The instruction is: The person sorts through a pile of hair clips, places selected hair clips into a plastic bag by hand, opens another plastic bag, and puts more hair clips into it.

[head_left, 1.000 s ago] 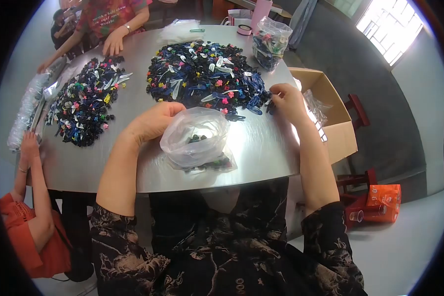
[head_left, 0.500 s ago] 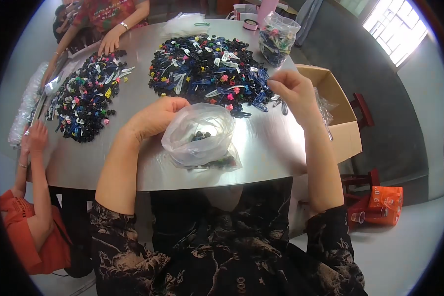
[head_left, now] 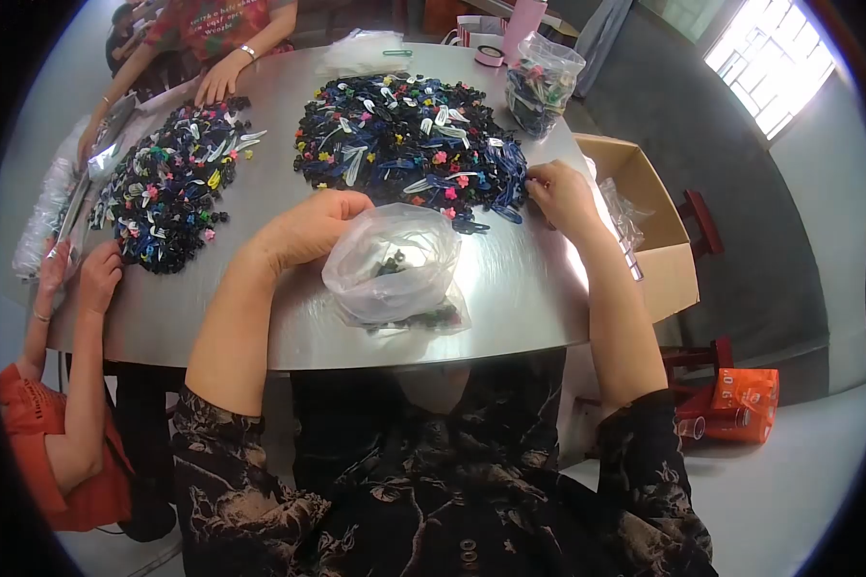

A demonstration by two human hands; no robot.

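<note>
My left hand point(head_left: 308, 227) pinches the left rim of a clear plastic bag point(head_left: 361, 288), which stands with its mouth open near the table's front edge. A few small dark clips point(head_left: 391, 263) show inside it. At the right edge of a large pile of mixed hair clips point(head_left: 394, 130), my right hand point(head_left: 568, 200) rests low with its fingers pressed together. Blue snap clips point(head_left: 506, 183) lie just left of those fingertips. Whatever the fingers hold is hidden.
Across the metal table point(head_left: 260, 183), co-workers' hands touch a second clip pile point(head_left: 168, 188). A filled bag point(head_left: 541, 87), pink tape roll point(head_left: 489, 57) and stacked plastic bags point(head_left: 356, 56) stand at the back. An open cardboard box point(head_left: 669, 279) sits at the right.
My right hand has come down to the table beside the pile, covering the loose clips there. My left hand keeps the bag. The co-worker's hand at left has reached the smaller pile.
</note>
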